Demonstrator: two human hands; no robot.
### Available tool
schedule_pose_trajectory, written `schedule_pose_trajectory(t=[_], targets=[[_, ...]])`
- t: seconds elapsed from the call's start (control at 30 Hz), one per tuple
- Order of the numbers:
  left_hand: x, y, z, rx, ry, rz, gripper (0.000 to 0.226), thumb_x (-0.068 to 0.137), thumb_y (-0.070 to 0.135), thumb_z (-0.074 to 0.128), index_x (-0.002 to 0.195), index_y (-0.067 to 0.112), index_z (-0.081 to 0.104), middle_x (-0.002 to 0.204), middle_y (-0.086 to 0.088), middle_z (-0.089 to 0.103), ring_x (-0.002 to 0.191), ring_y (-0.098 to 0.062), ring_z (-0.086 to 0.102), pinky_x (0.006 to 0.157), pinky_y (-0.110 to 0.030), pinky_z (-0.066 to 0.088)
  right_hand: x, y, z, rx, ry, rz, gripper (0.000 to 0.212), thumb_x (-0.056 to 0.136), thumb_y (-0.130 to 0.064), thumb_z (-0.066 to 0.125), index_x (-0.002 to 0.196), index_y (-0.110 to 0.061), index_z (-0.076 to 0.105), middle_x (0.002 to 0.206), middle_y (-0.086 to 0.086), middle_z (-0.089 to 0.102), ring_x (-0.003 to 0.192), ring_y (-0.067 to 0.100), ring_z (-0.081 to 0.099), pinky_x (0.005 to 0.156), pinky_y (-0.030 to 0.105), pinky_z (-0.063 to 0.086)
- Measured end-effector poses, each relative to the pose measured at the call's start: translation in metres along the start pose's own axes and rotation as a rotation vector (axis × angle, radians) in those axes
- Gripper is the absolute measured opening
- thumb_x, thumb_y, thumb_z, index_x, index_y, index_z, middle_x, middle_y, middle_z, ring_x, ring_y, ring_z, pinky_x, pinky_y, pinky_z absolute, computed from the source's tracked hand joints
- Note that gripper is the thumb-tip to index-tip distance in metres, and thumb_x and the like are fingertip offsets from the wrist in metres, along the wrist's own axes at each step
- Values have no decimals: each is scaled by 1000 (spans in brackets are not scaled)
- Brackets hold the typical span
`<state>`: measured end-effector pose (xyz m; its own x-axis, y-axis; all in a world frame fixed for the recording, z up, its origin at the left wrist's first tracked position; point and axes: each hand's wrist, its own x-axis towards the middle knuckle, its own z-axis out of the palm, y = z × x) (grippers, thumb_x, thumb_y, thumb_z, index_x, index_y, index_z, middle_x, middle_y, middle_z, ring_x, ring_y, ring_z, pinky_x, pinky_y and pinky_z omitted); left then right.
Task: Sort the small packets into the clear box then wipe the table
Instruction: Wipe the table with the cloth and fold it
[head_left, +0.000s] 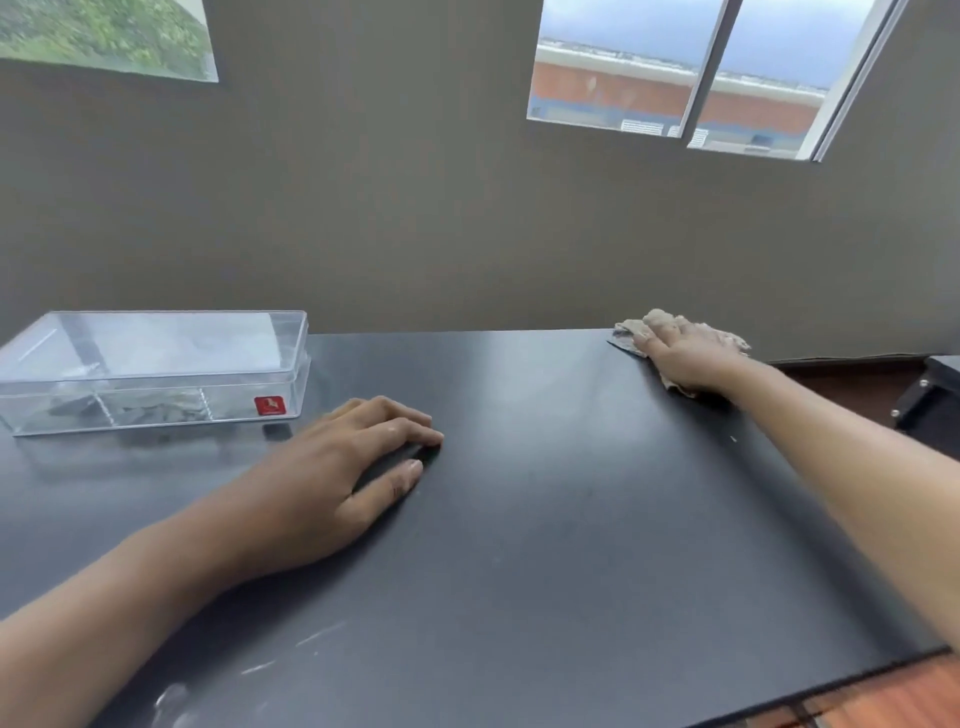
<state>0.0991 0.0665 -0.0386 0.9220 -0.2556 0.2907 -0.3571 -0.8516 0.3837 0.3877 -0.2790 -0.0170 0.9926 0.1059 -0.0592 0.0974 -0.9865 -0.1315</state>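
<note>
Head view, clear box (156, 371): lidded, on the far left of the table (519, 519), close to the wall; red sticker on its front.
Head view, small packets (156, 408): grey shapes seen through the box front, in its divided compartments; count too blurred to tell; none loose on the tabletop.
Head view, cloth (691, 338): beige, crumpled, at the far right corner of the table, partly over the back edge.
Head view, right hand (685, 358): arm stretched forward, palm down on the cloth, fingers laid together and pressing it flat to the surface.
Head view, left hand (343, 467): resting palm down near the middle of the table, just right of the box, fingers loosely together and slightly curled, thumb apart; holding nothing.
Head view, marks (249, 670): pale smears near the front left edge, beside the left forearm; a small fleck toward the right side.
Progress, done: sorting looks finished, packets inside and lid on.
Progress, in hand: wiping, judged from the pressed cloth at the corner.
Progress, left: front left smears, and likely most of the middle.
</note>
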Motion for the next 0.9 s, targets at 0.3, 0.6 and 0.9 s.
schedule_pose_trajectory(t=[0.3,0.6,0.9], targets=[[2,6,-2,20,-31,47,45,98,59,40,134,41,59,137,30,51,135,3,46,112,-26,36,-244,-29,23,-40,-65,-726,56,97,-72,11,150,-64,-7,166,-23,-21,151,2,-27,124,36,-16],[17,41,-1,127,-98,9,45,92,68,43,126,45,62,126,31,55,124,8,53,104,-27,47,-138,107,-9,31,4,-194,82,80,-91,5,153,-57,21,169,-19,11,156,6,5,127,44,4],[78,121,44,318,-231,-22,73,84,77,19,137,38,52,136,16,52,128,-11,50,106,-33,45,-254,57,10,-17,-19,-319,61,100,-67,15,157,-52,2,171,-7,-1,157,20,-5,125,45,-5]])
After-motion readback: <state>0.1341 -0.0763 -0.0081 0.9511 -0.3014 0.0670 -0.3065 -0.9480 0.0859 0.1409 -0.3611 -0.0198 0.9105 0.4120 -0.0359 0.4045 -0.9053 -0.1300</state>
